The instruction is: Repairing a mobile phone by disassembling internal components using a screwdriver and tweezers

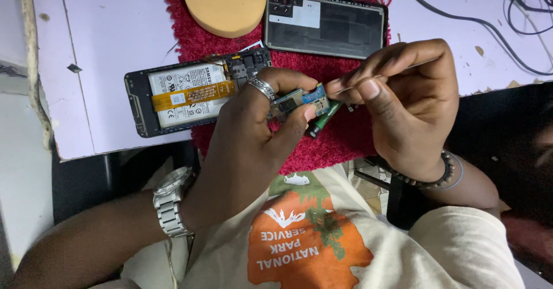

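Looking down from a head-worn camera, two bare hands meet over a red fuzzy mat (340, 145) at the edge of a pale counter (109, 29). The left hand (253, 133), wearing a silver ring and a metal wristwatch, is closed around a small circuit board (296, 100) with green and blue patches, pinching it between thumb and fingers. Most of the board is covered by those fingers, so its full shape cannot be made out. The right hand (403, 102), with a beaded bracelet at the wrist, is clenched in a fine pinch on a thin tool (417, 65), a slim pale sliver whose tip is hidden where the fingers meet the board; what kind of tool it is cannot be told. A green pen-like cylinder (321, 119) with a dark end pokes out just below the board, between the two hands; which hand steadies it is unclear.

Behind the hands, an opened phone body (178, 99) lies partly on the mat and partly on the counter, showing a white battery crossed by an orange ribbon strip; its right end is hidden by the left hand. Further back on the mat lies a dark rectangular back cover (334, 27), inner side up. Beside it sits a tan round sponge-like pad (224, 1), cut off by the top edge. Black cables (461, 18) trail across the counter at upper right, running out of view. The right side is too dark to read.
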